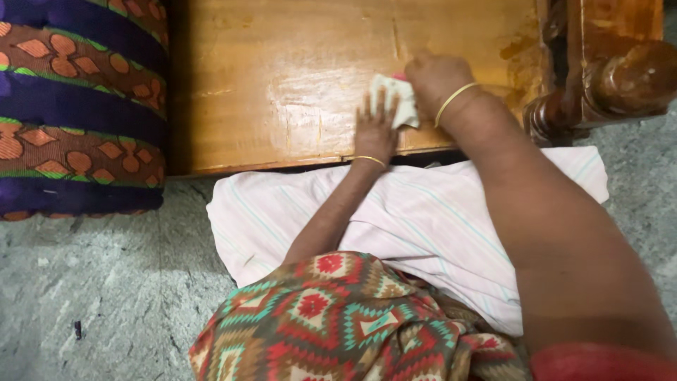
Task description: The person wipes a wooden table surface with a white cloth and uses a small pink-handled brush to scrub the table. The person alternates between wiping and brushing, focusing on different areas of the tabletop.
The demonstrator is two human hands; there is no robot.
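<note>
Pressing white cloth: right hand grip closed, left hand flat; bolster leftward.

Cloth on wooden board, bolster left, carved post right

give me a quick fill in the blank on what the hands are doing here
1. The right hand grips a small white ____.
2. The left hand lies flat on the glossy ____ panel.
3. Each wrist wears a thin gold ____.
4. The striped white sheet lies on the grey stone ____.

Missing words: cloth; wooden; bangle; floor
</note>
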